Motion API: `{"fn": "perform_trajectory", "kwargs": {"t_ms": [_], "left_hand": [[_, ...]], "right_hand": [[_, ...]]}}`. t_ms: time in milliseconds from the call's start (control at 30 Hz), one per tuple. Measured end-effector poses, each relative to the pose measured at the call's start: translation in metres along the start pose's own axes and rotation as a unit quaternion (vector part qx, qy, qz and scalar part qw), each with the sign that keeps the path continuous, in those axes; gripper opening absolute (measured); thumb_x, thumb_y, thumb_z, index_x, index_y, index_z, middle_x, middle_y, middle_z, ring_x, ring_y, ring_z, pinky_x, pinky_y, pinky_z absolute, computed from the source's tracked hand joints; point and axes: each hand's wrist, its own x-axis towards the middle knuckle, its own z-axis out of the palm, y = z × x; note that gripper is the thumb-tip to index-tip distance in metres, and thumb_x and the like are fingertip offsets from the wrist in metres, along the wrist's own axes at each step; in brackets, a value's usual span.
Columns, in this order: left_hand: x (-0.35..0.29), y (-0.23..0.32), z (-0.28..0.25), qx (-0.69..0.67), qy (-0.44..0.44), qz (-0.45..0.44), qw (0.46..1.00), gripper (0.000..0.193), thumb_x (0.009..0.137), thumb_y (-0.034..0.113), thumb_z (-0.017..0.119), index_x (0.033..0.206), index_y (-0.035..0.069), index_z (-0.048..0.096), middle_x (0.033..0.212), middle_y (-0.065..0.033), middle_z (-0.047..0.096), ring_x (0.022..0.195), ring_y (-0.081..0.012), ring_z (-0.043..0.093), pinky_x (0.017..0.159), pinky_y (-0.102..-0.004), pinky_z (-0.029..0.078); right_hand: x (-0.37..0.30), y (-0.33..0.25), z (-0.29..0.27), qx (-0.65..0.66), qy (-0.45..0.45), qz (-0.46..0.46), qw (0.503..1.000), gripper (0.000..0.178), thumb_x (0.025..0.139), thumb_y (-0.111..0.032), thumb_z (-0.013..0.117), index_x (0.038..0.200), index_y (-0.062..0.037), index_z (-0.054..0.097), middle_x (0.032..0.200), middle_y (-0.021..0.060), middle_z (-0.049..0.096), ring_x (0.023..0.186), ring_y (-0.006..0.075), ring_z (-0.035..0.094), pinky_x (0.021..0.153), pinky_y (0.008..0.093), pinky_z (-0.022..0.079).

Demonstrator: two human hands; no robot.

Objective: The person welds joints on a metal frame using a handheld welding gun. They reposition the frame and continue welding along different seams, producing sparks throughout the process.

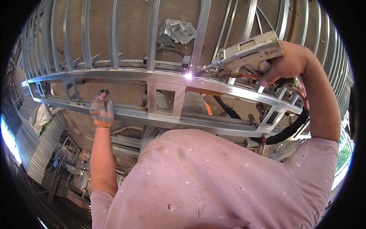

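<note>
My bare right hand is wrapped round a pale metal welding gun, a handheld type with a thin nozzle. The nozzle points left, to a bright white-violet spark. That glow sits on the long silver metal rail, near the foot of an upright bar. My left hand, in a grey and orange glove, lies over the nearer rail. Its fingers stretch forward, and no tool shows in it. Square metal frames join the two rails.
Many upright silver bars rise beyond the far rail. A black hose curves down from the gun at the right. Scrap metal sheets lie on the brown floor. Corrugated sheets and equipment stand at the left.
</note>
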Motion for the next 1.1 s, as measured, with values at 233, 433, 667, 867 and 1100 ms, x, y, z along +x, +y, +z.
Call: {"fn": "perform_trajectory", "kwargs": {"t_ms": [233, 433, 667, 867, 1100], "left_hand": [[-0.004, -0.007, 0.003, 0.004, 0.006, 0.024, 1.000, 0.034, 0.090, 0.009, 0.072, 0.123, 0.002, 0.067, 0.114, -0.0189, 0.073, 0.105, -0.0405, 0.070, 0.094, -0.0490, 0.057], [-0.008, -0.013, 0.004, 0.012, -0.003, 0.033, 0.999, 0.038, 0.093, 0.010, 0.070, 0.131, 0.006, 0.065, 0.119, -0.0180, 0.072, 0.108, -0.0405, 0.069, 0.096, -0.0490, 0.056], [-0.007, -0.012, 0.005, 0.007, 0.004, 0.040, 0.999, 0.040, 0.094, 0.009, 0.070, 0.133, 0.007, 0.063, 0.119, -0.0185, 0.073, 0.106, -0.0406, 0.071, 0.095, -0.0489, 0.057], [-0.007, -0.012, 0.006, -0.001, 0.009, 0.042, 0.999, 0.052, 0.094, 0.006, 0.069, 0.144, 0.015, 0.058, 0.116, -0.0184, 0.073, 0.105, -0.0407, 0.071, 0.093, -0.0490, 0.058], [-0.005, -0.012, 0.004, 0.013, 0.001, 0.047, 0.999, 0.057, 0.094, 0.007, 0.069, 0.147, 0.019, 0.055, 0.116, -0.0188, 0.074, 0.104, -0.0408, 0.071, 0.093, -0.0486, 0.058]], "right_hand": [[0.003, 0.003, 0.000, 0.022, -0.013, -0.007, 1.000, 0.052, 0.070, -0.006, 0.091, 0.119, -0.0004, 0.075, 0.088, 0.0103, 0.075, 0.069, 0.0177, 0.070, 0.060, 0.0328, 0.060], [0.007, 0.011, 0.001, -0.003, -0.008, -0.030, 0.999, 0.052, 0.071, -0.006, 0.091, 0.119, -0.0007, 0.075, 0.089, 0.0111, 0.076, 0.068, 0.0176, 0.071, 0.061, 0.0331, 0.060], [0.008, 0.011, 0.001, -0.012, -0.004, -0.045, 0.999, 0.053, 0.071, -0.007, 0.090, 0.122, -0.0015, 0.075, 0.088, 0.0116, 0.076, 0.070, 0.0181, 0.072, 0.062, 0.0335, 0.060], [0.007, 0.007, 0.001, -0.024, -0.011, -0.031, 0.999, 0.055, 0.071, -0.007, 0.089, 0.124, -0.0025, 0.074, 0.089, 0.0117, 0.076, 0.071, 0.0180, 0.072, 0.063, 0.0332, 0.061], [0.005, 0.010, 0.002, -0.013, 0.000, -0.023, 1.000, 0.055, 0.072, -0.008, 0.089, 0.124, -0.0023, 0.074, 0.090, 0.0116, 0.076, 0.071, 0.0184, 0.072, 0.063, 0.0336, 0.061]]}}
